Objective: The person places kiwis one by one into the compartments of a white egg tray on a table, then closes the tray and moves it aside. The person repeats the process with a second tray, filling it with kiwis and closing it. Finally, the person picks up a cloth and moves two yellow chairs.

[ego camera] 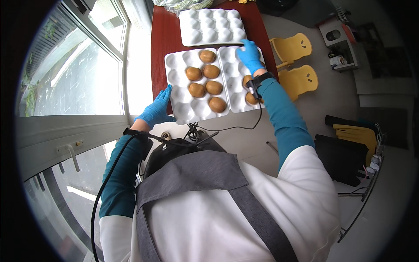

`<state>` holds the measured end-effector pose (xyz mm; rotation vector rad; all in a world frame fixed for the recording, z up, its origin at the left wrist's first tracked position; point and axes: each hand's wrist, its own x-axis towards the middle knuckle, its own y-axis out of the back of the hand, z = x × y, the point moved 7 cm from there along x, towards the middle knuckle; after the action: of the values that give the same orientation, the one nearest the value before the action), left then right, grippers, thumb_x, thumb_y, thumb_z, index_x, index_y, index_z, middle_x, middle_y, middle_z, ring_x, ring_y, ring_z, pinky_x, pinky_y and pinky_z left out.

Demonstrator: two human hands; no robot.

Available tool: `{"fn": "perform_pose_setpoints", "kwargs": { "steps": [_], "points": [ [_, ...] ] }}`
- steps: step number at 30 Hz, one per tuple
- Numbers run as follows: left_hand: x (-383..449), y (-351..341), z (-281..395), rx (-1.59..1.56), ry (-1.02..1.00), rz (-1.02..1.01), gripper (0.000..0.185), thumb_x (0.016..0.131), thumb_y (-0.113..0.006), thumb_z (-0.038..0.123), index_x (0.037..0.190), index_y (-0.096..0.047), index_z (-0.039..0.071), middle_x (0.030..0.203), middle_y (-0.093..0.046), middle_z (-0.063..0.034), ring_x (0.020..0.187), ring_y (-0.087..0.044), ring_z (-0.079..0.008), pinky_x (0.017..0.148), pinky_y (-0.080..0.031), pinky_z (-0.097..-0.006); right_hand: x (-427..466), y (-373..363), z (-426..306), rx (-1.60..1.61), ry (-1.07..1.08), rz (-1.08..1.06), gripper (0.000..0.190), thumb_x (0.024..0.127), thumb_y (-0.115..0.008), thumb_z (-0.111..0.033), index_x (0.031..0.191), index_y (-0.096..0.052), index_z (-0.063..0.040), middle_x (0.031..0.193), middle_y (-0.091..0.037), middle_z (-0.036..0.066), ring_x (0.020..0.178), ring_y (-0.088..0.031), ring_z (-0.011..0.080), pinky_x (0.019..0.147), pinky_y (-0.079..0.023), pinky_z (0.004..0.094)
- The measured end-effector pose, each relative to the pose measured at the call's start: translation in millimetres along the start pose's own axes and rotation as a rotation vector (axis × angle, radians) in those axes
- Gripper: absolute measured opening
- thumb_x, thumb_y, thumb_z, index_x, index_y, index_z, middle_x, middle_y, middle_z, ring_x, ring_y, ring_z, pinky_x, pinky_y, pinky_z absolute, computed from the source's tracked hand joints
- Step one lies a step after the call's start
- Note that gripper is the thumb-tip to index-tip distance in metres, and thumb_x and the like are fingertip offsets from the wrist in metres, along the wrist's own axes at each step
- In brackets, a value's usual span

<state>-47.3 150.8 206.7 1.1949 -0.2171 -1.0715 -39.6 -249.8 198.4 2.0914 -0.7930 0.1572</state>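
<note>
A white molded tray [179, 93] lies at the table's near edge, with several round brown fruits, kiwi-like [217, 104], in its middle and right columns. My left hand [156, 109], in a blue glove, rests its fingers along that tray's left edge and near corner. Beside it lies a second white tray [234, 82], with brown fruits [251, 98] at its right side, partly hidden by my right wrist. My right hand [248, 56], also blue-gloved, is over the upper part of this tray; its fingers are bent, and whether it holds anything is hidden.
Behind the two trays, another white molded tray [212, 27] lies on the red-brown table [159, 42], showing rounded bumps. A plastic bag [183, 4] is at the far edge. Yellow chairs [291, 49] stand at the right, a window [75, 72] at the left. A black cable [237, 127] hangs near the trays.
</note>
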Motion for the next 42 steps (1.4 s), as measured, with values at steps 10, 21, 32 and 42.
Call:
{"fn": "perform_pose_setpoints", "kwargs": {
  "steps": [10,21,32,42],
  "points": [
    [-3.5,4.8,9.2,-0.039,0.035,-0.005,0.138,0.058,-0.092,0.035,0.153,0.003,0.005,0.156,-0.017,-0.0254,0.144,-0.020,-0.0415,0.119,-0.023,-0.0417,2.8,2.7,99.8,-0.350,-0.462,-0.450,0.075,0.072,-0.076,-0.052,0.128,-0.054,-0.007,0.123,-0.061,0.021,0.113,-0.059,0.0397,0.092,-0.051,0.0484],
    [-3.8,2.2,7.3,0.014,0.016,0.009,0.138,0.057,-0.092,0.037,0.153,0.001,0.002,0.155,-0.019,-0.0253,0.143,-0.023,-0.0402,0.118,-0.026,-0.0402,-1.9,5.1,80.1,0.763,-0.519,-0.294,0.052,0.082,-0.069,-0.028,0.125,-0.051,-0.004,0.118,-0.059,0.016,0.107,-0.062,0.0321,0.090,-0.053,0.0393],
    [-12.2,-5.2,-5.9,-0.032,0.069,-0.023,0.139,0.059,-0.091,0.038,0.153,0.005,0.005,0.156,-0.016,-0.0255,0.144,-0.021,-0.0413,0.118,-0.023,-0.0426,-24.9,-71.4,-84.0,1.488,-0.802,-0.845,0.038,0.089,-0.067,-0.015,0.121,-0.052,0.001,0.111,-0.058,0.011,0.091,-0.065,0.0236,0.068,-0.055,0.0270],
    [-13.0,-9.6,6.9,-0.017,0.080,-0.017,0.134,0.061,-0.090,0.038,0.153,0.002,0.005,0.156,-0.018,-0.0248,0.142,-0.023,-0.0427,0.118,-0.024,-0.0425,-19.4,-112.1,-129.3,0.334,-0.078,-0.807,0.075,0.077,-0.068,-0.060,0.123,-0.053,-0.002,0.115,-0.060,0.019,0.108,-0.060,0.0340,0.095,-0.047,0.0422]
  ]
}}
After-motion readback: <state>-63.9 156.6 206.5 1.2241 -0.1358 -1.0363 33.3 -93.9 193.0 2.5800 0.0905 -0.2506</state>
